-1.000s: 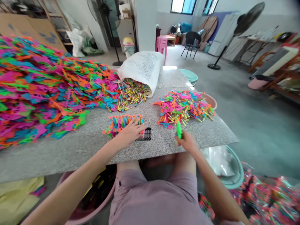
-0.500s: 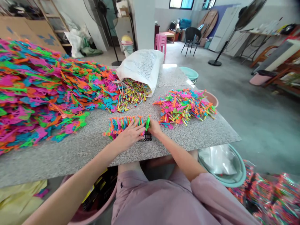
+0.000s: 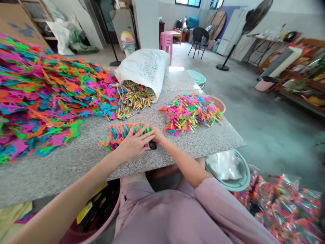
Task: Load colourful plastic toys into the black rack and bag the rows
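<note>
On the granite table, a row of small bright plastic toy pieces (image 3: 119,132) stands packed in a black grid rack (image 3: 153,145), whose right end shows bare. My left hand (image 3: 133,145) lies over the row, palm down with fingers spread, touching the pieces' tops. Close against its fingertips, my right hand (image 3: 156,134) pinches a green plastic toy piece (image 3: 147,130) at the row's right end. The right fingertips are partly hidden behind the left fingers.
A large heap of plastic pieces (image 3: 50,91) covers the table's left. A white sack (image 3: 144,66) spills small printed tubes (image 3: 138,96). A mixed pile (image 3: 190,113) lies right. Below are a pink tub (image 3: 115,211), a green basin (image 3: 243,179) and filled bags (image 3: 286,200).
My right hand has brought the green piece left against the row, and my left hand's fingers now reach over beside it. The whole view has shifted slightly.
</note>
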A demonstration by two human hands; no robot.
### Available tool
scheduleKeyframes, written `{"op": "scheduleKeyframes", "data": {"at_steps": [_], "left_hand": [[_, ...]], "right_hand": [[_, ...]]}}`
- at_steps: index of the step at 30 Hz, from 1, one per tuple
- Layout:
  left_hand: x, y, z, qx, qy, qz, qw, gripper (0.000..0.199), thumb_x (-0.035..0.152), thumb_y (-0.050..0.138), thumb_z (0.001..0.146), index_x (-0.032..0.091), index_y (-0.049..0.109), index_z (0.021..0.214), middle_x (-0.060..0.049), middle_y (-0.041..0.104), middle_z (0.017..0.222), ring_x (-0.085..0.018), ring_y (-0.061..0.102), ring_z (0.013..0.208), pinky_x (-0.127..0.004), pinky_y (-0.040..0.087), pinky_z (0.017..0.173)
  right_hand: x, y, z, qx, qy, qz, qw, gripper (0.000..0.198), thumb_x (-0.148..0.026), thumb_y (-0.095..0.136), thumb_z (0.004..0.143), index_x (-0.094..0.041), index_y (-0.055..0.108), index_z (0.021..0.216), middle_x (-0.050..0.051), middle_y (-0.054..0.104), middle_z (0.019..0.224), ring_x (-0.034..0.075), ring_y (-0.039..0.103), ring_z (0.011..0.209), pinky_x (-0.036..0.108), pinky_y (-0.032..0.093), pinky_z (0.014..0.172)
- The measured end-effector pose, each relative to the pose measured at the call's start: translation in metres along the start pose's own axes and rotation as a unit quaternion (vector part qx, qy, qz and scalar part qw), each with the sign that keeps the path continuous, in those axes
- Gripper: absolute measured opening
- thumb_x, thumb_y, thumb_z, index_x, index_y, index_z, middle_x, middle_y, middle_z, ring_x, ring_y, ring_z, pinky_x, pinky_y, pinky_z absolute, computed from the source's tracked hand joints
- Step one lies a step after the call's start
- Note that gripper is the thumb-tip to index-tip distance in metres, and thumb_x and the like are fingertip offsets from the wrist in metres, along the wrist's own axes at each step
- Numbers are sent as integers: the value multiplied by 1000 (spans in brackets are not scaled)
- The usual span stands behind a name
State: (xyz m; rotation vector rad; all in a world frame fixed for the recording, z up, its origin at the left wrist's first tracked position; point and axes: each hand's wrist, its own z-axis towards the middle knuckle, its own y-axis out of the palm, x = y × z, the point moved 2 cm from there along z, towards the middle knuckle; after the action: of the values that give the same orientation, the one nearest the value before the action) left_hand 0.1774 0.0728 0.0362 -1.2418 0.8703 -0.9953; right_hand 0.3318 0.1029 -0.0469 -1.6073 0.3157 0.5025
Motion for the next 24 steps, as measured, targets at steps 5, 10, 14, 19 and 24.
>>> {"op": "scheduleKeyframes", "data": {"at_steps": [5, 10, 14, 19, 24], "left_hand": [[-10, 9, 1, -38, -16, -19, 999, 38, 34, 59, 93, 22, 60, 129, -8, 57, 144, -30, 34, 146, -61, 16, 121], [-13, 13, 1, -37, -13, -31, 999, 45, 38, 61, 91, 20, 57, 133, -10, 54, 146, -31, 29, 148, -59, 16, 121], [-12, 9, -3, -55, -20, -40, 997, 51, 39, 58, 93, 20, 50, 140, -12, 50, 150, -29, 28, 149, -56, 22, 120], [-8, 4, -3, -79, -23, -26, 996, 45, 34, 58, 92, 18, 54, 134, -12, 51, 148, -30, 25, 150, -59, 17, 121], [-7, 4, -4, -81, -27, -17, 996, 40, 27, 63, 89, 16, 57, 127, -13, 54, 145, -31, 28, 149, -57, 17, 122]], "right_hand": [[19, -10, -61, 119, 10, -78, 990, 29, -13, 52, 90, -17, 63, 117, 10, 68, 116, 23, 58, 113, 30, 45, 94], [47, -6, -126, 129, 137, -194, 963, 45, -2, 37, 90, -9, 60, 128, 21, 57, 133, 28, 51, 124, 40, 47, 97], [39, 10, -144, 101, 70, -170, 978, 47, -1, 37, 91, -11, 58, 131, 18, 57, 134, 25, 52, 123, 36, 45, 102], [50, -9, -143, 99, 109, -163, 976, 43, -1, 42, 90, -15, 62, 125, 16, 58, 128, 25, 56, 115, 33, 49, 93], [69, -37, -122, 42, 77, -146, 985, 31, 5, 50, 80, -13, 69, 95, 17, 64, 114, 26, 62, 103, 32, 50, 85]]}}
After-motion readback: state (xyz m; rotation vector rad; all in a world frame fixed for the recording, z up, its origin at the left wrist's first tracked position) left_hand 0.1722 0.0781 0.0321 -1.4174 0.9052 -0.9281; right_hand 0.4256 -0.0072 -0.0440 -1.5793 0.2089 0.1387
